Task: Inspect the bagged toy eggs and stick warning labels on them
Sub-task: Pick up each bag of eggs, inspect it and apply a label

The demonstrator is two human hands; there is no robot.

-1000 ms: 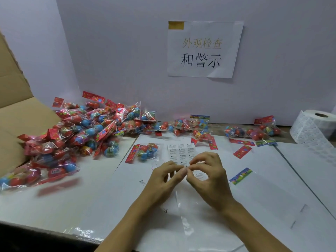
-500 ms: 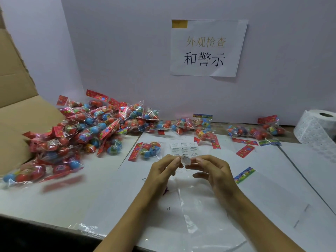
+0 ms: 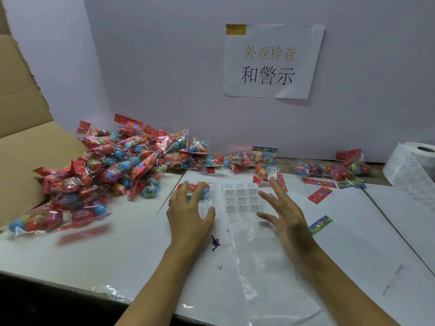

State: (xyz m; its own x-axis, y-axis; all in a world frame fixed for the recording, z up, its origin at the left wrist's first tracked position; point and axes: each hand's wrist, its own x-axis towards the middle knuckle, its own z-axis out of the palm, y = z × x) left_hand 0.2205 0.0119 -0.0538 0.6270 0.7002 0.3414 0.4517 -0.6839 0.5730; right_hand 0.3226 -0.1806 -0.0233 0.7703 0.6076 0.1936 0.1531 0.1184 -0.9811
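Head view: left hand (image 3: 188,215) on egg bag (image 3: 200,190); label sheet (image 3: 241,200) between hands.

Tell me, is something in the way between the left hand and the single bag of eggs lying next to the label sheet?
Nothing visible is. The left hand already reaches the bag of eggs, its spread fingers lying over the bag's near side. The label sheet lies flat to the right of both.

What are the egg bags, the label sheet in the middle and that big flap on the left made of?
Egg bags: thin clear plastic film, glossy; it crinkles and glints. Label sheet: apparently matte white paper stickers on a shiny backing. Flap: brown corrugated cardboard, dull, with a ragged torn edge.
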